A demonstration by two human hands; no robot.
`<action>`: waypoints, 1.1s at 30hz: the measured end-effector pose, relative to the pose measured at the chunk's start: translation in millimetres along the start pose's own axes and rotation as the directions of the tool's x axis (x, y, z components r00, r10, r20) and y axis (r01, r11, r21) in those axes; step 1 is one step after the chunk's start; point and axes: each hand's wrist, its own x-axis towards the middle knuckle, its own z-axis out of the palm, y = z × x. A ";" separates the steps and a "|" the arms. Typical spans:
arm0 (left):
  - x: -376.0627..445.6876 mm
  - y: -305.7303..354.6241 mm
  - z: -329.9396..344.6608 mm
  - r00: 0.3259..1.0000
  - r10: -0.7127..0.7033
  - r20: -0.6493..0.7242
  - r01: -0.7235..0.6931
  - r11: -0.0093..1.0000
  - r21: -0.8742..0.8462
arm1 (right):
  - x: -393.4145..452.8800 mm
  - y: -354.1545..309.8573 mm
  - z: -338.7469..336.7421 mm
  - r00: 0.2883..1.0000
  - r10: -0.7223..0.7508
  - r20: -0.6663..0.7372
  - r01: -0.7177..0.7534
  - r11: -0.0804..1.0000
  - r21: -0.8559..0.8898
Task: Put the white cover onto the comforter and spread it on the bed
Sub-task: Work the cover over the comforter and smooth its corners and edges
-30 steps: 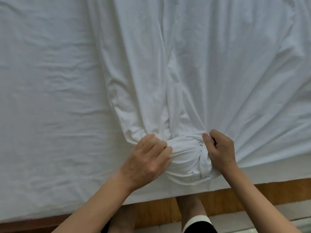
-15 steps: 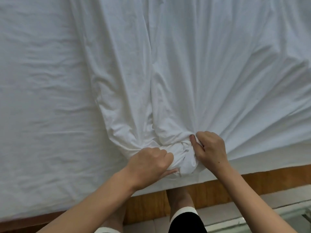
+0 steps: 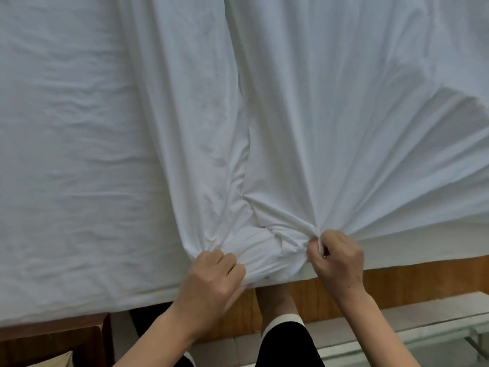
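The white cover (image 3: 330,123) lies across the bed, its folds fanning out toward the right from a bunched corner at the near edge. That corner bulges as if stuffed; the comforter itself is hidden inside or under the cloth. My left hand (image 3: 215,276) grips the left side of the bunched corner with curled fingers. My right hand (image 3: 337,258) pinches a gathered tuft of the cover on the corner's right side. A long fold of the cover (image 3: 190,115) runs away from my left hand up the bed.
The white bed sheet (image 3: 66,154) covers the mattress at the left. The wooden bed frame (image 3: 423,276) runs along the near edge, with a wooden piece (image 3: 53,337) at the lower left. My legs and pale floor tiles (image 3: 397,329) show below.
Both hands have drawn the bunched corner toward the bed's near edge. They now sit farther apart, and the cover's folds are pulled tighter toward my right hand.
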 end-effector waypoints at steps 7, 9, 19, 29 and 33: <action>83.1 -47.7 -38.1 0.990 0.065 -0.128 -0.042 0.984 0.176 | 72.6 -69.4 9.1 0.993 -0.120 0.009 0.120 0.992 -0.025; 118.0 -72.9 -38.5 0.995 0.079 -0.054 -0.060 0.956 0.288 | 105.4 -81.9 25.9 0.989 -0.122 0.083 0.134 0.978 -0.157; 159.4 -121.4 4.5 0.885 0.270 0.379 -0.432 0.780 0.453 | 97.7 15.4 48.0 0.852 0.397 0.342 -0.232 0.871 -0.433; 94.8 -137.3 -49.5 0.988 0.109 -0.107 -0.072 0.950 0.303 | 76.1 53.6 34.2 0.868 0.484 0.110 -0.431 0.845 -0.317; 14.0 -173.0 -96.6 0.969 -0.061 -0.241 0.134 0.945 0.299 | 70.7 47.2 45.6 0.849 0.508 0.146 -0.460 0.847 -0.267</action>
